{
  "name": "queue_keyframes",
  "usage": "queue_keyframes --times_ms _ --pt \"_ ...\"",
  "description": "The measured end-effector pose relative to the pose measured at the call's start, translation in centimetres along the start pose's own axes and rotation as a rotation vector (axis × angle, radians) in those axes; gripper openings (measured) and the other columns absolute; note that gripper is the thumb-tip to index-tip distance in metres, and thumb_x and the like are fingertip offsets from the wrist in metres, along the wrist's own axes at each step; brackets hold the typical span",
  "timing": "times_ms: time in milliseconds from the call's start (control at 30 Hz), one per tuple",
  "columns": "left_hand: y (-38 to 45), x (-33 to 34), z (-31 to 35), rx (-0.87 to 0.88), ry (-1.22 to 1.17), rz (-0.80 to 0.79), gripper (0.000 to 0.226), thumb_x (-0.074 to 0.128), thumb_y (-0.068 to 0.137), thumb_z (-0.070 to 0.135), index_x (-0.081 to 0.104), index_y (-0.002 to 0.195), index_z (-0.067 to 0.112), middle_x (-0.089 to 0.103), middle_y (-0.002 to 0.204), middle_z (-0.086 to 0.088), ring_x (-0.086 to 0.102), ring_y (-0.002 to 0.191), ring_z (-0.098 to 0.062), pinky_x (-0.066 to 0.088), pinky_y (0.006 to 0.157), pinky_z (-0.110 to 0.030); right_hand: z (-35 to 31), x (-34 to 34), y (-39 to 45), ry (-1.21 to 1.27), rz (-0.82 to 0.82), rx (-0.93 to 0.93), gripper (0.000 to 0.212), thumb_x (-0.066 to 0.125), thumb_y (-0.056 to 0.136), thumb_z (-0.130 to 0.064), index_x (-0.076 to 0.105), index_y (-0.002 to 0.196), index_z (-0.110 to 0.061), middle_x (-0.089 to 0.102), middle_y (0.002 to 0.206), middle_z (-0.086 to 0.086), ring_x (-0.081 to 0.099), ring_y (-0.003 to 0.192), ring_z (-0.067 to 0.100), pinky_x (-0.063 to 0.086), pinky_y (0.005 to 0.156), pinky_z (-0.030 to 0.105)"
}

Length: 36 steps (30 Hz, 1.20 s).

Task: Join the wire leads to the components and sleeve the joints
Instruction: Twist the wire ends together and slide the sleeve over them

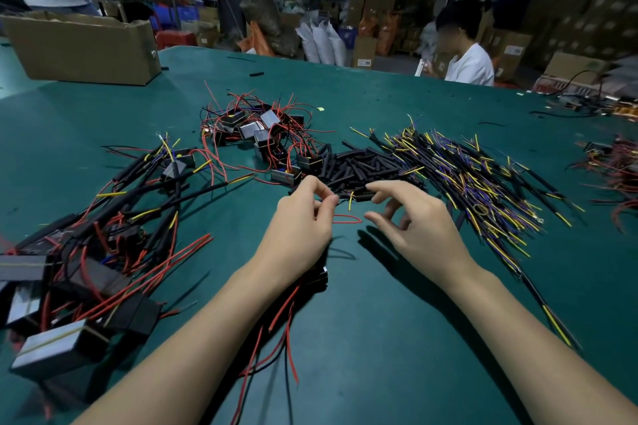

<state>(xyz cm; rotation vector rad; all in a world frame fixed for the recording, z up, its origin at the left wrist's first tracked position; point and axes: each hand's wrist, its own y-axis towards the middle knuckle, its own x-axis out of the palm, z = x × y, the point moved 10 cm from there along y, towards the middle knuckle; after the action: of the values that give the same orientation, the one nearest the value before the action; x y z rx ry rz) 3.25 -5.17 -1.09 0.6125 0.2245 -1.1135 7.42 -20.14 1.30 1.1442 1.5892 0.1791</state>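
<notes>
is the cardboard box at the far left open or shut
Open: the cardboard box has its top flaps standing up along the rim. Its contents cannot be seen.

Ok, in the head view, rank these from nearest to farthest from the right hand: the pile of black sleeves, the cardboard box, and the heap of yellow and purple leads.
From the right hand:
1. pile of black sleeves, just beyond the fingertips.
2. heap of yellow and purple leads, close on its right; nearly as near at its closest edge.
3. cardboard box, far off at the table's back left.
</notes>
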Motion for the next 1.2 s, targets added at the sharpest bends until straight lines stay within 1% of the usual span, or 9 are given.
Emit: queue_keyframes --times_ms 267,467,733,833,967,1033,1100,1133,1200 --pt "-0.4 1.0 0.8 0.048 -0.02 -0.087 0.011 0.053 0.096 0.021 0.053 0.087 0.015 0.048 0.054 -0.003 0.032 0.045 -0.009 0.027 0.046 -0.02 -2.2 -0.7 0.0 -0.028 0.085 -0.131 0.01 0.071 0.085 -0.015 0.07 0.093 -0.009 0.065 0.09 0.0 0.058 0.065 0.015 0.05 0.054 0.038" --pt "-0.2 1.2 0.9 0.062 -0.022 -0.098 0.008 0.056 0.094 0.019 0.06 0.088 0.018 0.045 0.052 0.002 0.033 0.046 -0.009 0.028 0.046 -0.019 -1.8 -0.5 0.3 0.056 0.054 -0.117 0.003 0.07 0.085 -0.009 0.072 0.082 -0.008 0.064 0.085 -0.002 0.058 0.07 0.01 0.044 0.058 0.02" --pt "0.3 1.5 0.3 0.065 -0.009 -0.17 0.02 0.057 0.095 0.02 0.073 0.083 0.017 0.044 0.048 0.003 0.031 0.044 -0.008 0.025 0.046 -0.018 2.4 1.8 0.4 0.478 -0.221 0.308 0.009 0.07 0.084 -0.007 0.07 0.077 -0.013 0.067 0.076 -0.001 0.06 0.071 0.009 0.044 0.055 0.017" --pt "0.6 0.9 -0.6 0.008 -0.069 -0.126 0.02 0.055 0.096 0.019 0.073 0.088 0.015 0.046 0.047 0.005 0.036 0.039 -0.004 0.026 0.044 -0.012 5.3 0.9 0.5 0.522 -0.152 0.507 0.008 0.067 0.086 -0.013 0.071 0.083 -0.019 0.069 0.077 -0.001 0.061 0.065 0.006 0.044 0.051 0.015" --pt "0.9 0.5 -1.4 -0.07 -0.147 -0.073 0.018 0.057 0.095 0.021 0.071 0.084 0.023 0.053 0.053 0.007 0.041 0.04 0.001 0.032 0.047 -0.011 7.8 -1.2 3.2 0.269 0.046 0.557 0.012 0.065 0.088 -0.017 0.071 0.078 -0.018 0.066 0.068 -0.006 0.057 0.055 -0.003 0.039 0.054 0.007" --pt "0.8 0.6 -1.9 -0.123 -0.231 -0.074 0.015 0.057 0.094 0.017 0.07 0.088 0.02 0.058 0.058 0.005 0.045 0.04 0.002 0.036 0.048 -0.012 7.5 -0.2 5.0 0.062 -0.034 0.506 0.009 0.067 0.087 -0.019 0.075 0.084 -0.015 0.068 0.07 -0.005 0.059 0.064 -0.002 0.043 0.065 0.009" --pt "0.7 0.5 -2.3 -0.166 -0.305 -0.067 0.013 0.057 0.094 0.014 0.07 0.094 0.014 0.062 0.063 0.003 0.051 0.045 -0.001 0.043 0.052 -0.013 7.1 2.0 6.1 -0.088 -0.194 0.46 0.012 0.068 0.086 -0.024 0.075 0.093 -0.017 0.072 0.087 0.0 0.064 0.085 0.013 0.049 0.083 0.024" --pt "0.7 0.4 -2.3 -0.173 -0.318 -0.054 0.012 0.058 0.094 0.013 0.07 0.094 0.013 0.064 0.065 0.002 0.054 0.05 -0.001 0.046 0.056 -0.013 7.1 2.9 6.3 -0.158 -0.259 0.449 0.013 0.068 0.086 -0.027 0.075 0.095 -0.02 0.072 0.092 0.0 0.063 0.092 0.017 0.049 0.085 0.03" --pt "0.8 0.1 -2.1 -0.155 -0.316 -0.032 0.01 0.061 0.092 0.013 0.071 0.093 0.014 0.067 0.072 0.005 0.059 0.06 0.001 0.047 0.065 -0.012 7.5 3.8 6.6 -0.243 -0.309 0.472 0.013 0.067 0.086 -0.03 0.074 0.096 -0.025 0.071 0.096 -0.003 0.062 0.095 0.018 0.047 0.079 0.03"
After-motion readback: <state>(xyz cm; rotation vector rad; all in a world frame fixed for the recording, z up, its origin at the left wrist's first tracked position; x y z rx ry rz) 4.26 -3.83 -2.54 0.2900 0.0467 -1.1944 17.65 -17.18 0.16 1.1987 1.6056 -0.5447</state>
